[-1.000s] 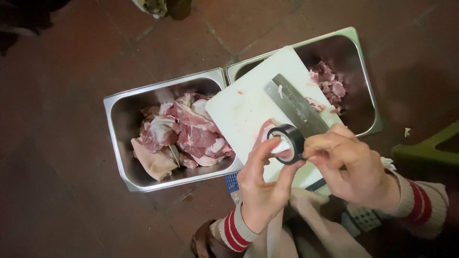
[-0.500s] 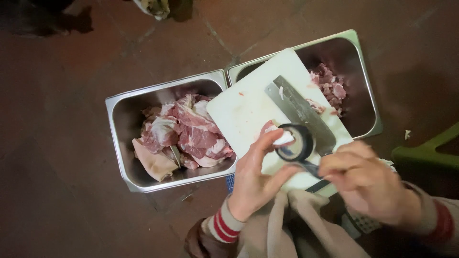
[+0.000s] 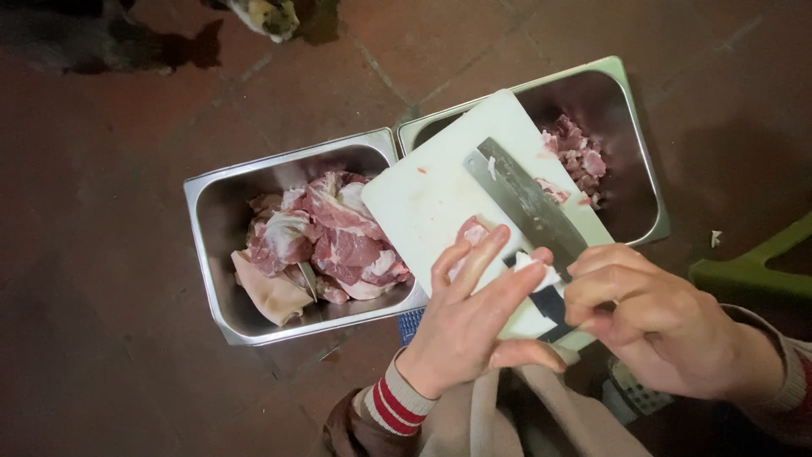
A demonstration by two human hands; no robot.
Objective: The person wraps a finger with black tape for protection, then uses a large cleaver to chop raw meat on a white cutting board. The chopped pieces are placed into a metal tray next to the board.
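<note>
Tape roll seen earlier between hands now hidden behind left hand (image 3: 474, 326), fingers spread flat; hold unclear. Right hand (image 3: 651, 317) closed, pinching dark strip with white bit at fingertips, over near edge of cutting board (image 3: 423, 199). Cleaver (image 3: 529, 203) lies on board, untouched. Meat (image 3: 326, 241) in left tray (image 3: 211, 254).

I note two trays side by side on the floor (image 3: 110, 279): left tray (image 3: 211, 254), right tray (image 3: 639, 169); cutting board (image 3: 423, 203) across both, cleaver (image 3: 529, 203) on it.
</note>
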